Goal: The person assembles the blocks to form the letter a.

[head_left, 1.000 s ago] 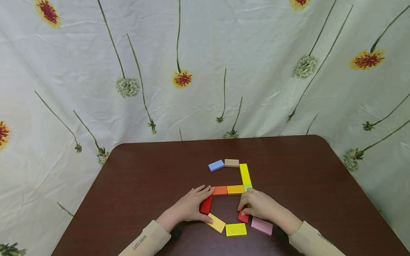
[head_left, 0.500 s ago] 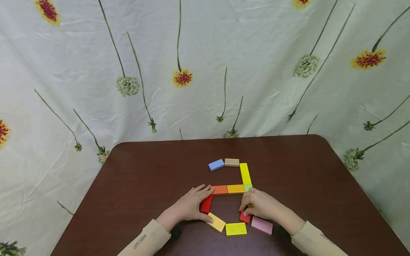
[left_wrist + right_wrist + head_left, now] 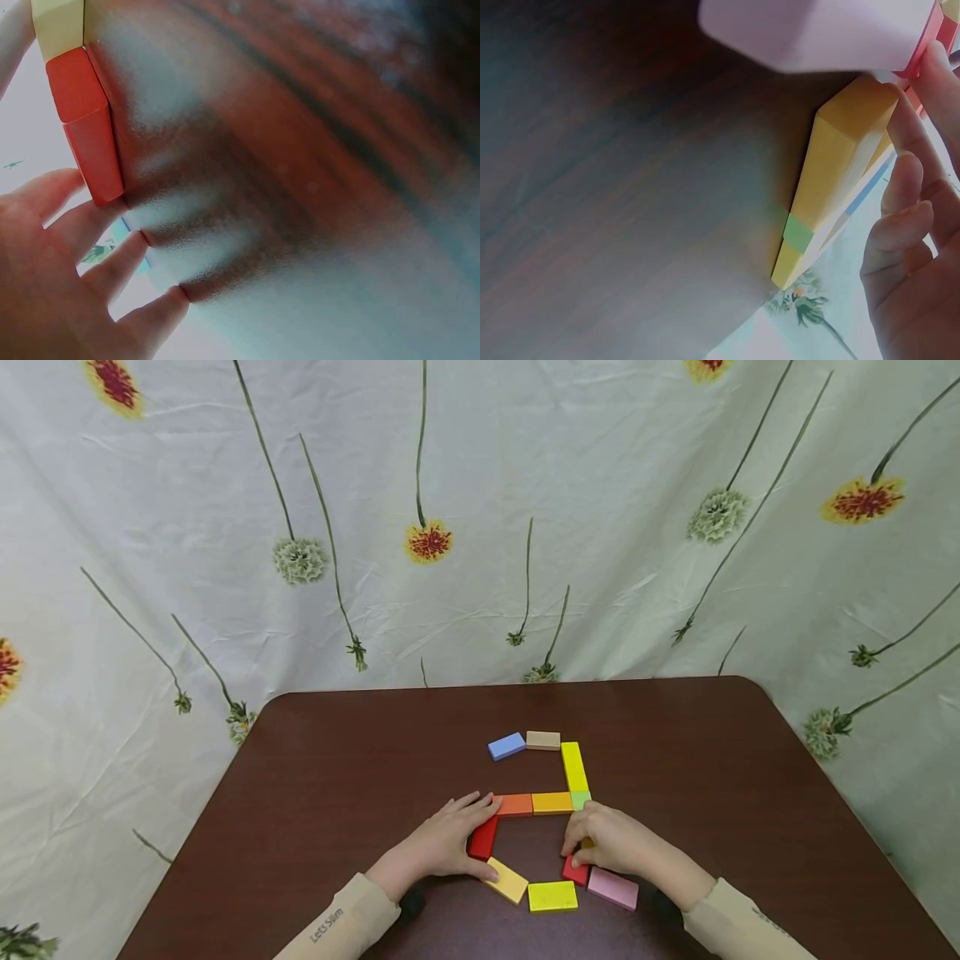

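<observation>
My left hand lies spread over the left side of a ring of wooden blocks. Its thumb rests on the cream block, while its fingertips touch the corner where the red block meets the orange block. In the left wrist view the fingers stretch past the red block. My right hand pinches a smaller red block at the ring's lower right. The amber-yellow block beside its fingers is mostly hidden in the head view. Right beside the smaller red block lies a pink block.
At the ring's front is a yellow block. Orange-yellow and light green blocks continue its back row. Beyond run a long yellow block, a tan block and a blue block. A flowered cloth hangs behind the table.
My right hand has shifted the smaller red block slightly to the right, toward the pink block. The left hand has stayed in place.
</observation>
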Available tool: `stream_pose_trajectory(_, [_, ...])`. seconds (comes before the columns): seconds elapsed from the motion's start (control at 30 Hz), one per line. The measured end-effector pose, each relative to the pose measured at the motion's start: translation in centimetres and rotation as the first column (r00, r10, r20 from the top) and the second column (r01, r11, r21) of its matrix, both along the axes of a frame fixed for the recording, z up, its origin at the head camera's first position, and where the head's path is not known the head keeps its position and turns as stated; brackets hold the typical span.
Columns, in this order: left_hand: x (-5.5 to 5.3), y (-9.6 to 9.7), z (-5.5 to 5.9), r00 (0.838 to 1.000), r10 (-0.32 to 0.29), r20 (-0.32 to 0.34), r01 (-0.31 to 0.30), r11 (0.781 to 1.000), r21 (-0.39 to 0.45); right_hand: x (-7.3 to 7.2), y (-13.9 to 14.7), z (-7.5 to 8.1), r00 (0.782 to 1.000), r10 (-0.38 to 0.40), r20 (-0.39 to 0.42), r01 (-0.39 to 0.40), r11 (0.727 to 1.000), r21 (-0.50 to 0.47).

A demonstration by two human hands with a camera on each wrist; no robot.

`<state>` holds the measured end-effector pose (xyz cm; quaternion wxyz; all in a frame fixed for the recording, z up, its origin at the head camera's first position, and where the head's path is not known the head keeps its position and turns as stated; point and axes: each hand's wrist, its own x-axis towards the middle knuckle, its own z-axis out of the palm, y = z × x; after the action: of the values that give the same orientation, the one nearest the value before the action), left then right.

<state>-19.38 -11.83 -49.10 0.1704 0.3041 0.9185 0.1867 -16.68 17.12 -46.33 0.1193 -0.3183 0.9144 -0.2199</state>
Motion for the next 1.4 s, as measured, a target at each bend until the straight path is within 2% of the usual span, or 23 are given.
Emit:
stream_pose_trajectory(0.73, [-0.1,0.0,-0.1,1.000,0.001,0.000,-0.001,1.000,-0.003,0.0,0.4,-0.4,0.999,-0.028,0.026,0.028,1.000,0.008])
stream_pose_trajectory(0.93, [-0.1,0.0,-0.1,1.000,0.001,0.002,-0.001,1.000,-0.001,0.3,1.0,0.0,1.000,-0.023,-0.004,0.023,0.998,-0.065])
stream_pose_trajectory(1.07, [-0.1,0.1,-0.1,1.000,0.002,0.005,-0.002,1.000,-0.002,1.1,2.0,0.4,0.996,-0.077,-0.040,0.073,0.993,-0.096])
stream_pose_trajectory(1.2, [-0.1,0.1,-0.2,1.000,0.001,0.002,-0.001,1.000,-0.004,2.7,3.0,0.5,0.989,-0.133,-0.065,0.128,0.989,-0.078])
stream_pose_trajectory(1.4, [-0.1,-0.1,-0.3,1.000,-0.002,0.000,0.002,1.000,0.003,4.9,4.2,-0.4,0.976,-0.209,-0.067,0.206,0.977,-0.048])
